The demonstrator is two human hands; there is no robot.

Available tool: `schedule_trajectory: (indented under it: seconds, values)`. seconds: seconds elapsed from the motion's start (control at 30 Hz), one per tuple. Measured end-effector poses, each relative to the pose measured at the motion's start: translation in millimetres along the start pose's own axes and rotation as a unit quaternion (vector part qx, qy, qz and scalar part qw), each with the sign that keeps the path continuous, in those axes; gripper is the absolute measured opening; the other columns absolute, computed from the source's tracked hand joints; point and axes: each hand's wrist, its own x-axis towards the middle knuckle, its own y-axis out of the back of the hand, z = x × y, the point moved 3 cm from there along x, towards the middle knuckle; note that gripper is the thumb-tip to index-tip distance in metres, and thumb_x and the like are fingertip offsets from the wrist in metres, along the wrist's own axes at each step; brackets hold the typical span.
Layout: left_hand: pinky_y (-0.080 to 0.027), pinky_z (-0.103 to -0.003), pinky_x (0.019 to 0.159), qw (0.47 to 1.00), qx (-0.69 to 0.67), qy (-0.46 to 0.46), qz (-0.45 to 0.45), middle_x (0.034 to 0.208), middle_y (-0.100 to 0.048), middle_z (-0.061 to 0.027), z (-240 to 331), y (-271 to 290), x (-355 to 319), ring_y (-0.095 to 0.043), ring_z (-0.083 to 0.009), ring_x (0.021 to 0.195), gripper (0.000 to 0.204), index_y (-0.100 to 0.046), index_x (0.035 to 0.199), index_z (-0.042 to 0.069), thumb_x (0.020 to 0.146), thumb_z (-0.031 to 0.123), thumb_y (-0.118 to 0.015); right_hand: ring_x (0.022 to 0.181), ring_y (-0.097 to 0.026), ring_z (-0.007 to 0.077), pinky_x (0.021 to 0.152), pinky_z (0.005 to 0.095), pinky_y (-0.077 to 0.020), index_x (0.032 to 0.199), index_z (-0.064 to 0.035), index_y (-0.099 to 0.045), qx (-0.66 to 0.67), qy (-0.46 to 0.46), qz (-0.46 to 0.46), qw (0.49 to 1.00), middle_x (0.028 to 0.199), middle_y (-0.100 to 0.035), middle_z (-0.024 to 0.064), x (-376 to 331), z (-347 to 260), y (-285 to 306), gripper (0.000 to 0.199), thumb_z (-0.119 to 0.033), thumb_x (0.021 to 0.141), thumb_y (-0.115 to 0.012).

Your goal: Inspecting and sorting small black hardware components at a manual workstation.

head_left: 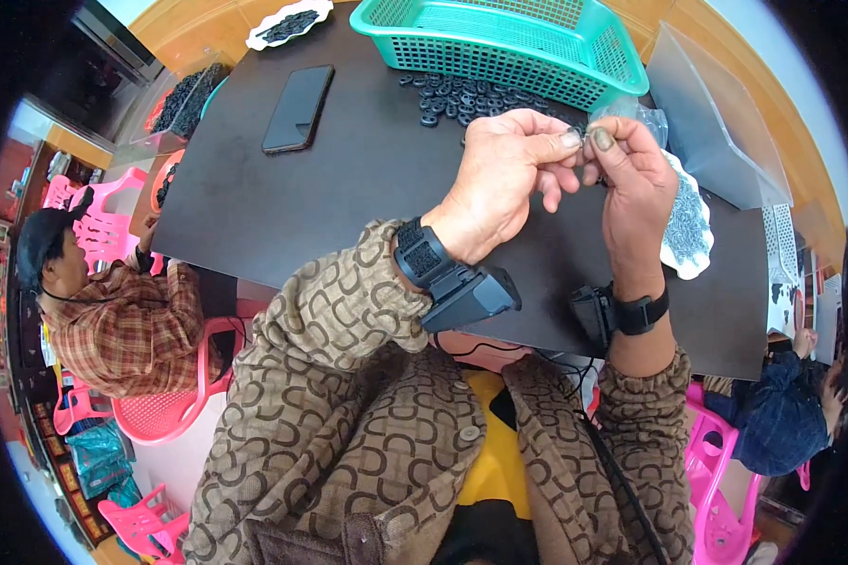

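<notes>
Above the dark brown, smooth worktop [349,212], the left hand [504,174] and right hand [636,179] are meeting fingertip to fingertip, both pinching, apparently, a tiny, indistinct piece [582,136]. This piece is sitting between the opposed thumbs and forefingers, its form too small to tell. The step in hand is seemingly involving fine two-handed fitting; the next move is probably demanding steady alignment. Small black oval pieces [457,97] are lying just beyond, beside the green perforated plastic basket [485,62].
</notes>
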Motion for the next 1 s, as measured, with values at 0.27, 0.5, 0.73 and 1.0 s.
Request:
schedule_trajectory:
  seconds: [0.27, 0.5, 0.73, 1.0]
  values:
    - [-0.062, -0.03, 0.055, 0.999, -0.028, -0.02, 0.013, 0.102, -0.085, -0.0169, -1.6, -7.8, -2.6, -0.083, -0.0213, 0.077, 0.014, -0.08, 0.123, -0.008, 0.12, 0.005, -0.084, 0.094, -0.075, 0.0095, 0.08, 0.0245, -0.0557, 0.13, 0.0017, -0.083, -0.019, 0.027, -0.004, 0.999, 0.111, -0.084, 0.0029, 0.6, -1.6, 0.6, 0.012, -0.009, 0.124, -0.08]
    - [-0.063, -0.031, 0.058, 0.999, -0.014, -0.032, 0.001, 0.102, -0.083, -0.0145, 0.7, -4.0, -2.7, -0.083, -0.023, 0.08, 0.018, -0.08, 0.124, -0.007, 0.122, 0.011, -0.083, 0.094, -0.074, 0.0089, 0.079, 0.0247, -0.0552, 0.13, 0.0007, -0.082, -0.027, 0.034, 0.0, 0.999, 0.111, -0.083, 0.0025, 0.2, -1.8, -2.9, 0.012, -0.009, 0.124, -0.08]
    - [-0.062, -0.032, 0.057, 0.999, -0.03, -0.027, 0.009, 0.1, -0.082, -0.0138, 0.1, -5.8, -4.1, -0.083, -0.0232, 0.079, 0.018, -0.08, 0.123, -0.007, 0.12, 0.011, -0.083, 0.09, -0.072, 0.0077, 0.077, 0.0249, -0.0547, 0.128, 0.0, -0.082, -0.004, 0.007, 0.002, 1.0, 0.106, -0.084, 0.002, 0.1, -2.4, -3.6, 0.012, -0.011, 0.125, -0.079]
    - [-0.059, -0.029, 0.05, 0.998, -0.044, -0.03, 0.027, 0.093, -0.082, -0.0145, -0.3, -8.3, -3.6, -0.081, -0.0205, 0.069, 0.014, -0.078, 0.117, -0.007, 0.119, 0.007, -0.083, 0.088, -0.072, 0.0074, 0.077, 0.0248, -0.0546, 0.127, -0.0003, -0.083, 0.012, -0.009, -0.01, 1.0, 0.105, -0.084, 0.0023, 0.4, 0.5, -5.3, 0.013, -0.013, 0.125, -0.08]
